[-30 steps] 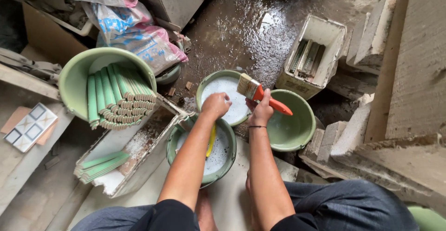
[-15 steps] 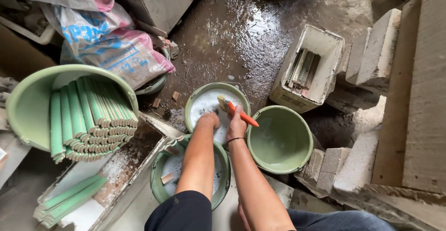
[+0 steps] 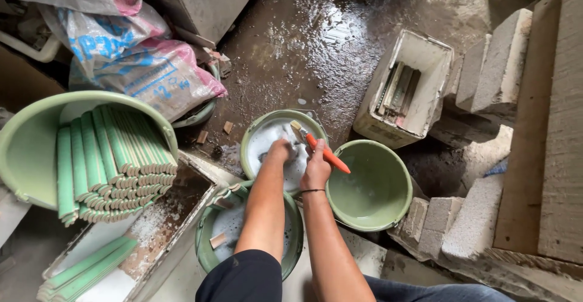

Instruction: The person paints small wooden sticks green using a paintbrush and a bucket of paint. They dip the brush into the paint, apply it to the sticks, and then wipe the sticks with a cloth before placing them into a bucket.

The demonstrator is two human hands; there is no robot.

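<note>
A wet concrete floor (image 3: 316, 41) spreads under a cluster of green containers, with the bucket of white liquid (image 3: 267, 141) at the centre of the scene. To its left, a large green tub (image 3: 36, 126) holds a stack of long green tile trims (image 3: 109, 162), and plastic sacks (image 3: 139, 65) lie beyond it. To the bucket's right, just beside it, sits an empty green bucket (image 3: 370, 186); farther right stand a white box of strips (image 3: 407, 89) and grey blocks (image 3: 486, 71). Nearer the person than the central bucket is a second bucket of pale liquid (image 3: 218, 241), partly covered by the forearms. Over the central bucket, the left hand (image 3: 279, 151) is curled with fingers together, dipped at the liquid's surface; whether it holds anything cannot be told. The right hand (image 3: 317, 169) has its fingers clamped on the orange handle of a paintbrush (image 3: 319, 147), whose bristles point into the central bucket at its far-right rim.
</note>
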